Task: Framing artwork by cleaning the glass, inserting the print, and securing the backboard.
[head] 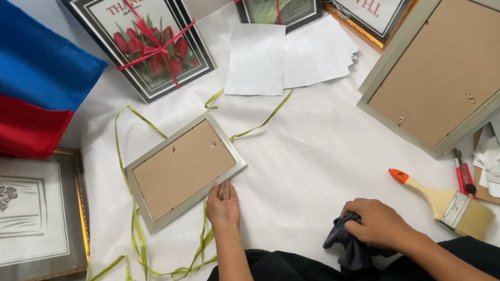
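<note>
Silver-framed and lying face down, the small picture frame (184,170) sits on the white sheet (304,159), its brown backing board up, and the left hand (222,205) rests flat at its lower right corner, fingers straight and together, fingertips touching the frame's edge, holding nothing. Over on the other side, the right hand (377,223) is closed around a dark grey cloth (348,247), bunched up just above the person's black-clad lap. A yellow-green ribbon (137,239) loops under and around the small frame and trails off toward the lower left. Near the right hand lies a paintbrush (448,204) with an orange-tipped wooden handle, and just beyond it a red cutter (463,173). A larger frame (456,68) lies face down at the upper right, well apart from both hands. Loose white papers (287,55) lie above the small frame, with ribbon-tied flower pictures (147,41) beyond them.
</note>
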